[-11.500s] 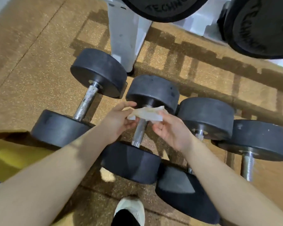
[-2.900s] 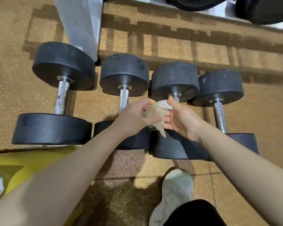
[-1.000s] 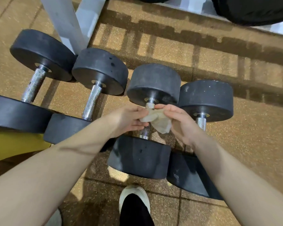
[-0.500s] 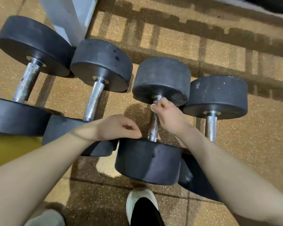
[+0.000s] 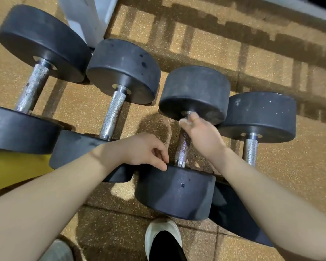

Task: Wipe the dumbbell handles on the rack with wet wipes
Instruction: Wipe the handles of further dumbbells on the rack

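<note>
Several black dumbbells lie side by side on the brown rubber floor. My right hand point(image 5: 201, 136) is curled round the upper end of the third dumbbell's knurled handle point(image 5: 182, 150), just below its far head point(image 5: 194, 91). The wet wipe is almost wholly hidden under that hand; only a pale sliver shows at the fingertips. My left hand point(image 5: 139, 149) holds nothing, and its loosely curled fingertips rest on the top edge of the same dumbbell's near head point(image 5: 175, 193).
The first dumbbell's handle point(image 5: 31, 89) and the second's point(image 5: 112, 113) lie to the left, the fourth's point(image 5: 250, 151) to the right. A white rack post point(image 5: 83, 16) stands behind them. A yellow surface point(image 5: 11, 170) lies at left. My shoe point(image 5: 162, 234) is below.
Both hands held the wipe over the third handle a second ago. The left hand has let go and dropped to the near head; the right hand has closed on the handle.
</note>
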A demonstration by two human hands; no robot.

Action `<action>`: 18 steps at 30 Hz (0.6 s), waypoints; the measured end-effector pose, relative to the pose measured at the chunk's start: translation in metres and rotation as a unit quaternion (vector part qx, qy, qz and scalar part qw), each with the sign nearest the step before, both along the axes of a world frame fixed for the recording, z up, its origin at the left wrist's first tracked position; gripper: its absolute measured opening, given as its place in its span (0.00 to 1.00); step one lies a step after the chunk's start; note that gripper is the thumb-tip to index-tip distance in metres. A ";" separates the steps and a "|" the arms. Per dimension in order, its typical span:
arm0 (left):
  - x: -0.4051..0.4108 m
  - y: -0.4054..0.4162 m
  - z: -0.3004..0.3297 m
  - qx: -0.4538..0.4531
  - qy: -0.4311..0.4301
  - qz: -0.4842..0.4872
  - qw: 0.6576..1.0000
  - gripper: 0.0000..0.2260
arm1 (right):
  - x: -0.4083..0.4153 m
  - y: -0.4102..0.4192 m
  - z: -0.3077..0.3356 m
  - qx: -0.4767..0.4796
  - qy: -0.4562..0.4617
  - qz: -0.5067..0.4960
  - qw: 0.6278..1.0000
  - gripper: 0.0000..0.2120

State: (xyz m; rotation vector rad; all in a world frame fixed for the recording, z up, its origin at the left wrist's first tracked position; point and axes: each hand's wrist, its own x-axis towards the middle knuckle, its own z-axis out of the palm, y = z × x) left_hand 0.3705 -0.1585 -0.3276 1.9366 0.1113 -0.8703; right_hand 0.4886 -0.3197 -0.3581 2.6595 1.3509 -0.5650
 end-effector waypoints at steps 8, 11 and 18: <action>0.000 0.000 0.001 0.000 0.005 0.002 1.000 0.07 | -0.004 -0.024 0.002 0.032 0.122 0.056 0.990 0.18; -0.001 0.001 0.001 -0.003 -0.003 0.011 1.000 0.08 | 0.019 -0.013 -0.003 0.080 0.095 -0.051 0.991 0.21; -0.001 0.000 0.000 -0.004 -0.004 0.008 1.000 0.07 | -0.015 -0.041 -0.004 0.062 0.185 0.036 0.980 0.21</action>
